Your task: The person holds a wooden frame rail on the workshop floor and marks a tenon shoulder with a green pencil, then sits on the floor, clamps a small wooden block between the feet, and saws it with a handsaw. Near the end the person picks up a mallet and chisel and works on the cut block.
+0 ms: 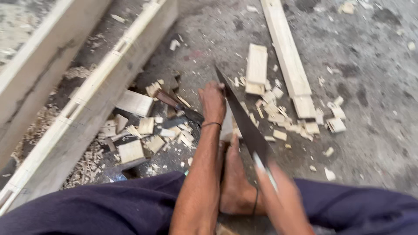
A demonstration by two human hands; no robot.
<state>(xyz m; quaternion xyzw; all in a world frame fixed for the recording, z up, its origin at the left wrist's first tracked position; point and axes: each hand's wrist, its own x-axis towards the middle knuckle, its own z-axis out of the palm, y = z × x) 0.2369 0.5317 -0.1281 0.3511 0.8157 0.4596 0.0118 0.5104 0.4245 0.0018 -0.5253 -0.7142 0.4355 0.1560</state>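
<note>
Sawing is underway: I am gripping the handsaw point(244, 119) in my blurred right hand point(278, 187), its blade running left-forward, while my left hand point(212, 102) is pressing down the small wood block point(227, 126); offcuts point(278, 117) already lying beyond.

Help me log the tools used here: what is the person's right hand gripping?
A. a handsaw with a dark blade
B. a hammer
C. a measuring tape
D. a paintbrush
A: the right hand grips the handle of a handsaw, its long dark blade slanting past the left hand.
</note>
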